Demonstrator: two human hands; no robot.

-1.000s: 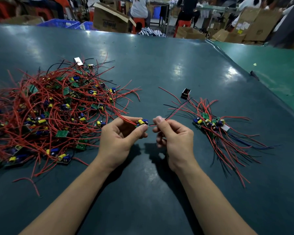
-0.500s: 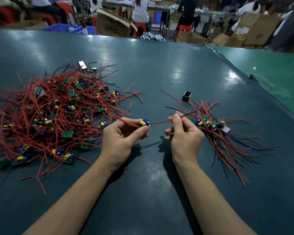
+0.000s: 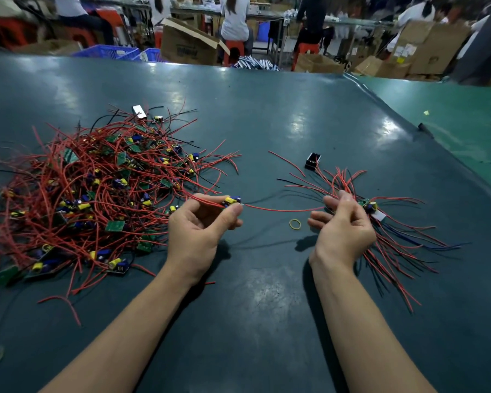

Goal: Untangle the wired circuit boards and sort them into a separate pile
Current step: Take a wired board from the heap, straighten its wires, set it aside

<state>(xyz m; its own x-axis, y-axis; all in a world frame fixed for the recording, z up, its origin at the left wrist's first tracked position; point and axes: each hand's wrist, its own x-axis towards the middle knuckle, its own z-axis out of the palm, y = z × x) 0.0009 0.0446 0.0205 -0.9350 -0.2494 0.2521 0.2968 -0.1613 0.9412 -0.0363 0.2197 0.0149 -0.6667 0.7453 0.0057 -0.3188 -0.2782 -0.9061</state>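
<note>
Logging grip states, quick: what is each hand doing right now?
Left hand: pinches a circuit board between thumb and fingers.
Right hand: fingers curled, pinching the board's red wire near the sorted pile.

dark teal table (image 3: 267, 114) | cardboard boxes (image 3: 425, 49) behind | red stools (image 3: 234, 48) | blue crates (image 3: 108, 51)

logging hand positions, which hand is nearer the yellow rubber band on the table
Right. The right hand is just right of the rubber band; the left hand is farther off to its left.
</note>
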